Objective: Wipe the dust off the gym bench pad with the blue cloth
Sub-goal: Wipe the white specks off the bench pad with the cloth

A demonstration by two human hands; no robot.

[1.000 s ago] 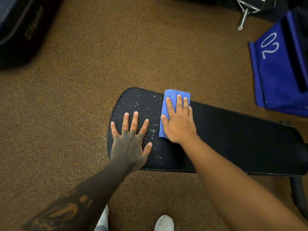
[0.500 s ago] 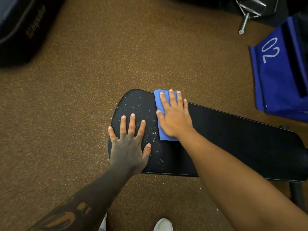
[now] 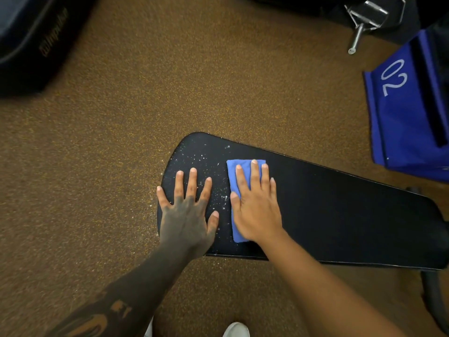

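A long black gym bench pad [image 3: 340, 215] runs from the centre to the right edge. White dust specks [image 3: 201, 156] lie on its rounded left end. A folded blue cloth [image 3: 232, 176] lies on the pad beside the dusty patch. My right hand [image 3: 255, 210] presses flat on the cloth and covers most of it, fingers pointing away from me. My left hand [image 3: 187, 215] rests flat on the pad's left end with fingers spread, holding nothing, just left of the cloth.
Brown speckled floor [image 3: 121, 166] surrounds the bench, with dust scattered beside the pad's left end. A blue bag marked 02 [image 3: 408, 113] stands at the right, a dark case [image 3: 31, 40] at top left, a metal fitting [image 3: 364, 18] at top right. My white shoe [image 3: 235, 330] shows below.
My right hand slid the cloth left along the pad's far edge, then pulled it toward the near edge. My left hand stayed planted on the pad's left end.
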